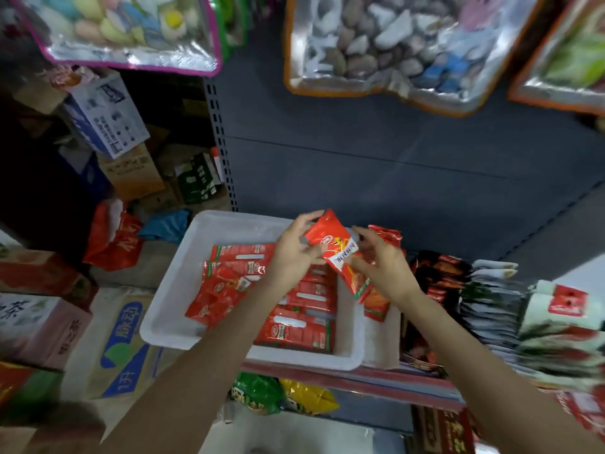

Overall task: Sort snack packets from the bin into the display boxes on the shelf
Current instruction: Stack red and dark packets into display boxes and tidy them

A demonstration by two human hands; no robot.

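- Held snack packet (337, 253): red, with a white label strip and green edging at the lower end. Tilted, raised above the bin's right side.
- Bin (170, 309): white plastic, rectangular, shallow-walled, sitting on the shelf edge.
- Packets in bin (294, 326): red with white strips, lying flat, partly overlapping, loosely piled toward the left.
- Display box (381, 335): pale card, just right of the bin; red packets (386, 235) stand upright in it.
- Further right: rows of dark packets (438, 276), then white-and-red ones (563, 309), stacked on edge.
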